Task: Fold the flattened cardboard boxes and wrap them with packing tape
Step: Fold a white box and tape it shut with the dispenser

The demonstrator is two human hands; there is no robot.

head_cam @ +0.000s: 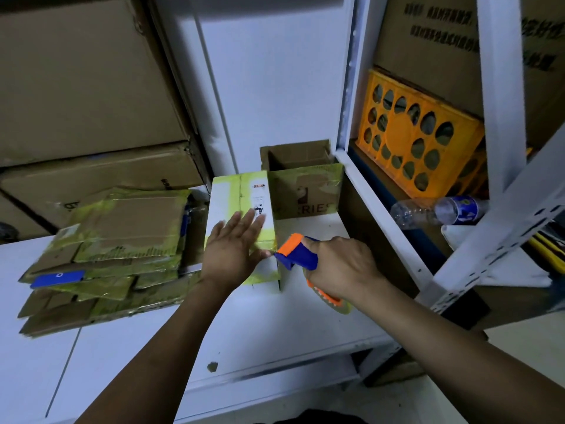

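A folded cardboard box (pixel 235 197), white with yellow-green tape and a printed label, stands on the white table (pixel 275 328). My left hand (pixel 234 246) lies flat on its top with straight fingers. My right hand (pixel 339 266) grips a blue and orange tape dispenser (pixel 298 250), whose front end meets the box's near right edge. A roll of clear tape shows under that hand. To the left lies a stack of flattened cardboard boxes (pixel 119 240) with yellow-green tape remnants.
An open-topped cardboard box (pixel 305 185) stands behind the folded one, against the wall. A white metal shelf (pixel 501 166) on the right holds an orange crate (pixel 419 136) and a lying plastic bottle (pixel 440 209). Large cartons (pixel 85 87) are stacked at the back left.
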